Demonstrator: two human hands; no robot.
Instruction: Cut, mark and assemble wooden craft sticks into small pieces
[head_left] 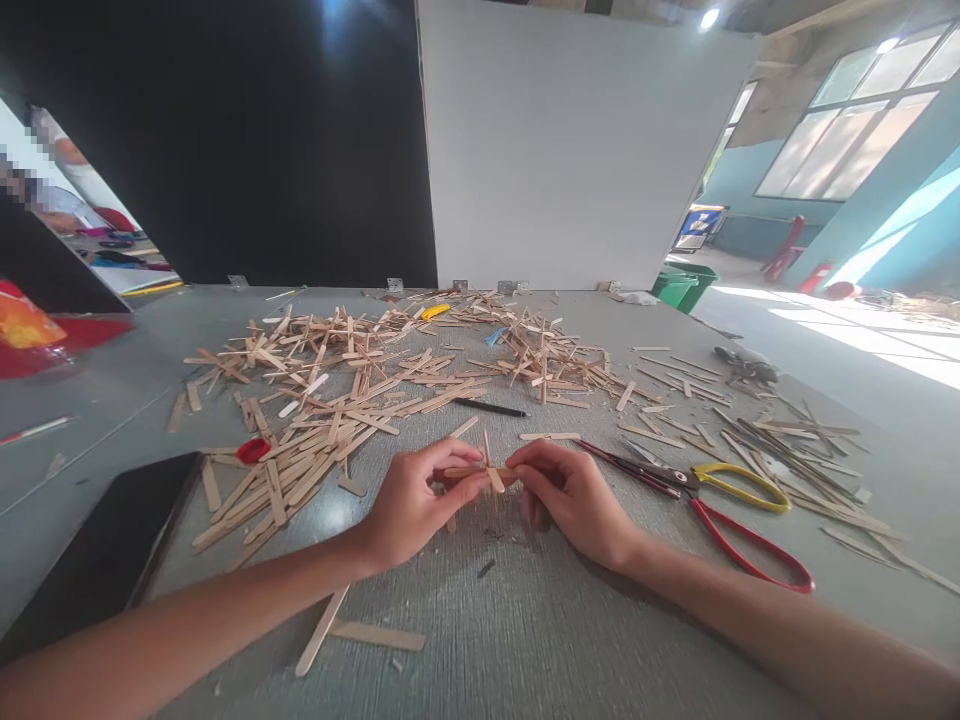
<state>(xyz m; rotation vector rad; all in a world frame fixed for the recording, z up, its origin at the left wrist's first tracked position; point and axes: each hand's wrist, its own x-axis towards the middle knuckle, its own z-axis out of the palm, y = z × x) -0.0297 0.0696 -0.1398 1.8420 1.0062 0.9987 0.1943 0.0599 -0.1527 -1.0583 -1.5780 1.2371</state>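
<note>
Near the middle of the table, my left hand pinches a small piece made of crossed wooden craft sticks between thumb and fingers. My right hand is closed on the right end of the same piece, thumb against fingertips. One stick of it points up and another tilts toward me; how they are joined is too small to tell. Just beyond the hands lies a black pen. Right of my right hand rest scissors with one yellow and one red handle, partly over dark red tweezers.
A large heap of loose craft sticks spreads left and behind, with a red cap on it. A phone lies at left. Thin strips are scattered at right. Black and white panels stand behind.
</note>
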